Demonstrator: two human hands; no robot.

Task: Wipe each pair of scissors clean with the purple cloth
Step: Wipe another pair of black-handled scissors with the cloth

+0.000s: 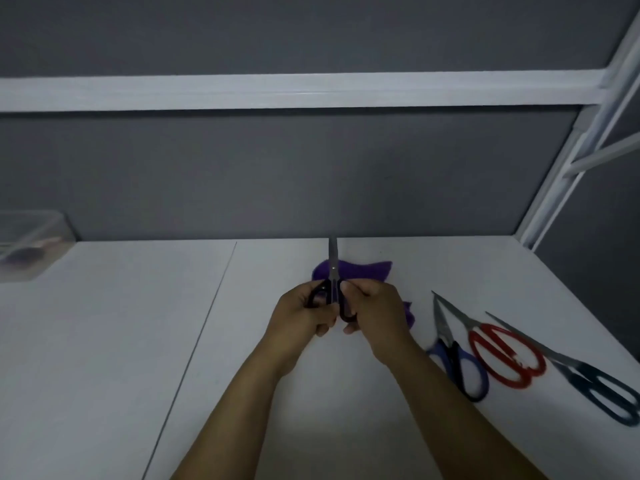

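I hold a pair of black-handled scissors upright over the middle of the white table, blades closed and pointing away from me. My left hand grips the left handle loop and my right hand grips the right one. The purple cloth lies crumpled on the table just behind and under my hands, partly hidden by them. Three more pairs lie to the right: blue-and-black scissors, red scissors and dark teal scissors.
A clear plastic box sits at the far left against the grey back wall. A white metal frame post rises at the right rear corner. The table's right edge runs close beside the teal scissors.
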